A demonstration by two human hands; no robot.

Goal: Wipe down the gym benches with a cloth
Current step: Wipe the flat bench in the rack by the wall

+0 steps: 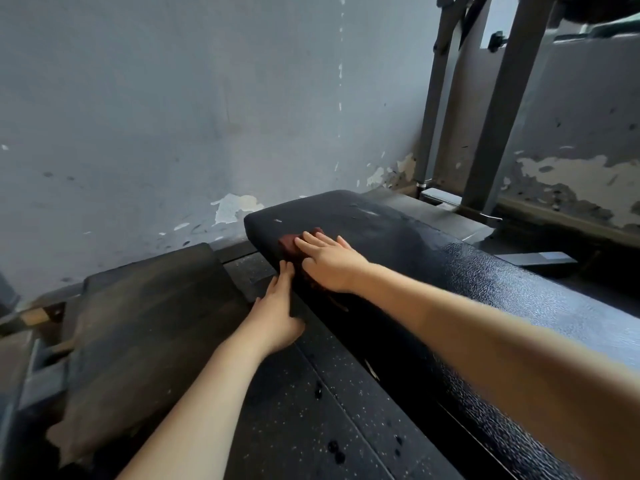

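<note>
One grey painted wall [173, 98], flaking near its base, fills the background. Dark rubber floor [311, 410]: pale specks, tile seams visible. Black padded bench [519, 289] runs from lower right toward the wall; its vinyl cover is pebbled and glossy near the camera, duller with pale streaks at the far end. Grey steel frame [498, 116]: uprights stand past the bench's far right corner. Second pad [145, 323]: brown, worn, roughly rectangular, lies tilted on the floor off the bench's left edge.

Both forearms bare, extended forward.

Right hand [329, 261]: palm down, fingers straight and slightly spread, pressing flat on the cloth; not clutching it.

Left hand [277, 313]: lower, fingers straight and together, tips touching the bench's left side edge just below the cloth; holds nothing.

Cloth [287, 244]: dark red, crumpled, on the bench top near its far left corner, mostly covered by the right hand.
</note>
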